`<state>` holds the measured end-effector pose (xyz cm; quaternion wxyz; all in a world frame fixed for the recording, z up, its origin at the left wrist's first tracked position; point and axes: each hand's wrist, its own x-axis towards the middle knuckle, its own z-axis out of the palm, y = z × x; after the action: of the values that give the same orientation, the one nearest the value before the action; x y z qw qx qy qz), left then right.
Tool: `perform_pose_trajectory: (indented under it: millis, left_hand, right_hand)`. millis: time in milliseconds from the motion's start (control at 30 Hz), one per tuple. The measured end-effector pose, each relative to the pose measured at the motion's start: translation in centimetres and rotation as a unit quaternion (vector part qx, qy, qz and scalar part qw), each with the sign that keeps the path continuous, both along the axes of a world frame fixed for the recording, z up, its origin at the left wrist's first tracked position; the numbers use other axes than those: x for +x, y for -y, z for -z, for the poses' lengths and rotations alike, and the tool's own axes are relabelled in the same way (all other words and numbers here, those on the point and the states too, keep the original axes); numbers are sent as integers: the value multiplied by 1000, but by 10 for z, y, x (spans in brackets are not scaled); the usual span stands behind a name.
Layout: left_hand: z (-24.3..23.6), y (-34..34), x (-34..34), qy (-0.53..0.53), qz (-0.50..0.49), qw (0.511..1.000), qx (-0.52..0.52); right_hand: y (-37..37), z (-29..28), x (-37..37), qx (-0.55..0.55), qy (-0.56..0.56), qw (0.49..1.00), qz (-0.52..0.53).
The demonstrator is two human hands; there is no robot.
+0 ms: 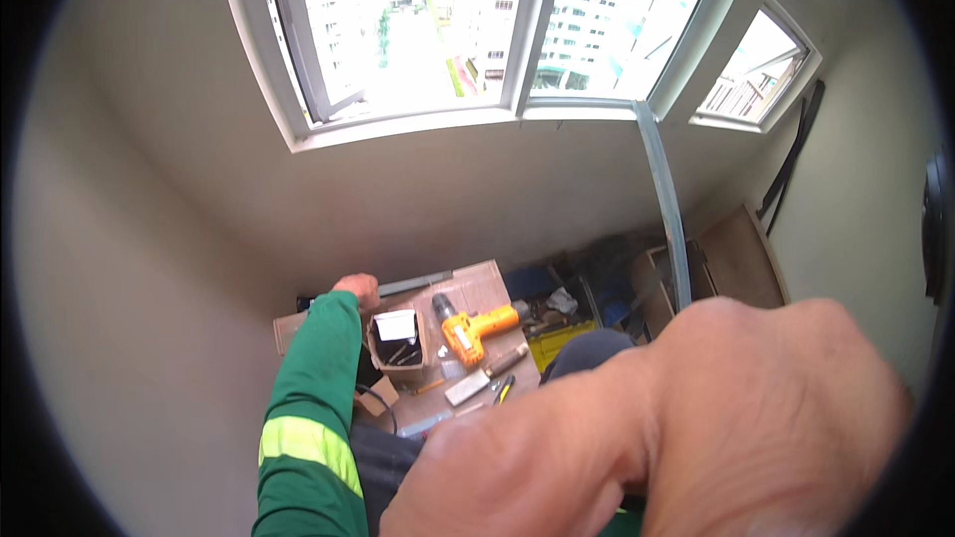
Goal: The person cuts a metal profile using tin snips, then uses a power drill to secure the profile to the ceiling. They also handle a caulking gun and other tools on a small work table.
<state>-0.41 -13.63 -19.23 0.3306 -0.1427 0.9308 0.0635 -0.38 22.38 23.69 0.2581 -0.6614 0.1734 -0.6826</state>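
My left hand [358,288], in a green sleeve with a yellow band, is at the far left of a cardboard-covered work surface [476,278], beside a grey metal strip [416,282]; its fingers are curled, with what they grip hidden. My right hand [657,418] is very large and close at lower right, fingers bent, their tips out of sight. On the surface are a small box of bits [396,348], a yellow cordless drill [463,331], a block with a handle [470,387] and a yellow-black cutter [505,388].
A wall [418,199] with windows [517,30] rises ahead. A long grey channel [665,189] leans on the sill. Right of the work surface are a yellow toolbox [552,343], wooden boards [736,259] and scattered items. Dark strips [796,154] lean on the right wall.
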Motion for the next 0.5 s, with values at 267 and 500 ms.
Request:
perform_pose_trajectory:
  millis: [267, 500]
  left_hand:
    - [-4, 0, 10, -54, -53, 997, 23]
    - [22, 11, 7, -34, -27, 999, 1]
  right_hand:
    - [-1, 8, -20, 7, -24, 1000, 0]
    - [9, 16, -6, 16, 20, 1000, -5]
